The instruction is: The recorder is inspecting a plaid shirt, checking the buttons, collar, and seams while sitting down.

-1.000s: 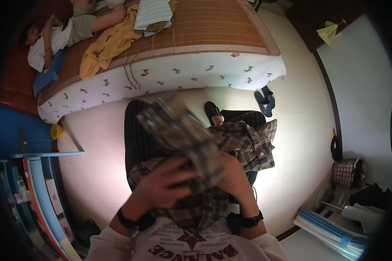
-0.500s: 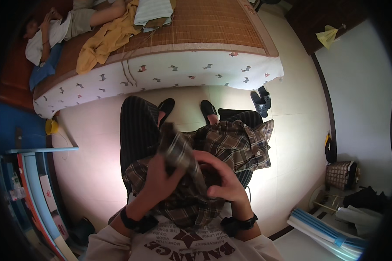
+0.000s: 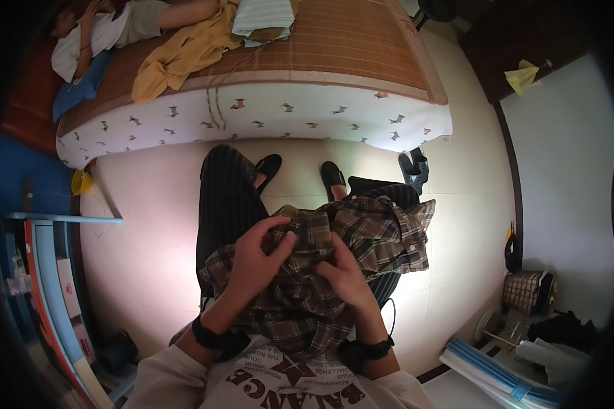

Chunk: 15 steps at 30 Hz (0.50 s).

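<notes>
A brown plaid button-up shirt (image 3: 375, 228) lies bunched across my lap, its collar and buttons toward the right. My left hand (image 3: 256, 259) pinches the cloth between thumb and bent fingers, at the left of a flat folded band that looks like a cuff. On the other side of that band, my right hand (image 3: 348, 276) has its fingers closed on the fabric, partly behind it. Both wrists wear dark bands. Under the shirt are my dark striped trousers (image 3: 225, 198).
Ahead is a bed (image 3: 348, 48) with a woven mat, a yellow garment (image 3: 184, 61) and folded clothes (image 3: 262, 20); a person (image 3: 109, 34) lies at its left. Dark slippers (image 3: 413, 170) sit by the bed. A blue shelf (image 3: 54, 273) stands left, a checked bag (image 3: 525, 290) right.
The raised, blurred piece of shirt has come down and lies flat between my hands. My right hand has gone from spread fingers to gripping the cloth.
</notes>
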Motion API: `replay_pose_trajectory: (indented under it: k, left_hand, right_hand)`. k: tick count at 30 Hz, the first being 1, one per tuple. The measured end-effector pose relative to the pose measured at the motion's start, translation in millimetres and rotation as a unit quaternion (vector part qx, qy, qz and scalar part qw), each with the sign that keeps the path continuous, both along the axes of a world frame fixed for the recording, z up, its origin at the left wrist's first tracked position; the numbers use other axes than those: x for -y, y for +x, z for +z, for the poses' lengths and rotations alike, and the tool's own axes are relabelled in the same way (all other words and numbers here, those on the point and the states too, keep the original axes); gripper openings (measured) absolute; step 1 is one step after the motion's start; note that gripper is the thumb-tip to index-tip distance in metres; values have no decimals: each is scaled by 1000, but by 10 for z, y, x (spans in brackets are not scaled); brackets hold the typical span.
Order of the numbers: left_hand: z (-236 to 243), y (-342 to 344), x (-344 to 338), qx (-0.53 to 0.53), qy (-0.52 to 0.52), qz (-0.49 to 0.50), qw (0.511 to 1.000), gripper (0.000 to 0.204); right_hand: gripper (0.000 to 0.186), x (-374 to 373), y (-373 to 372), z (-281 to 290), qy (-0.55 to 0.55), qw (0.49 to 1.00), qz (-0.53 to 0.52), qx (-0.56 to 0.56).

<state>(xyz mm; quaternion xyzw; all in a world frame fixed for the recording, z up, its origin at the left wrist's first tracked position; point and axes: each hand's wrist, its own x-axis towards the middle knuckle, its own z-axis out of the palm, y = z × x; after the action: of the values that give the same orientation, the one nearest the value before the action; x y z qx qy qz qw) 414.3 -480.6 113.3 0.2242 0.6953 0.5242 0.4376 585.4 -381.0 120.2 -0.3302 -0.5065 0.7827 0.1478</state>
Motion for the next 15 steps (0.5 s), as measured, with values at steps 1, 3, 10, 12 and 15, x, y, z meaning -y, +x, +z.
replay_pose_trajectory:
  k: [1, 3, 10, 12, 15]
  left_hand:
    - [2, 20, 1, -66, 50, -34, 996, 35]
    - [40, 48, -5, -133, 94, -84, 983, 50]
    - [30, 92, 36, -266, 130, -122, 947, 60]
    - [28, 103, 40, -274, 133, -130, 943, 63]
    - [25, 101, 47, -266, 135, -128, 946, 62]
  right_hand:
    - [56, -9, -2, 18, 105, 993, 3, 45]
    - [60, -27, -44, 108, 220, 974, -25, 53]
    - [42, -25, -141, 368, 544, 832, 32, 106]
    - [41, 19, -138, 230, 554, 817, 10, 163]
    - [37, 11, -122, 175, 511, 838, 26, 188]
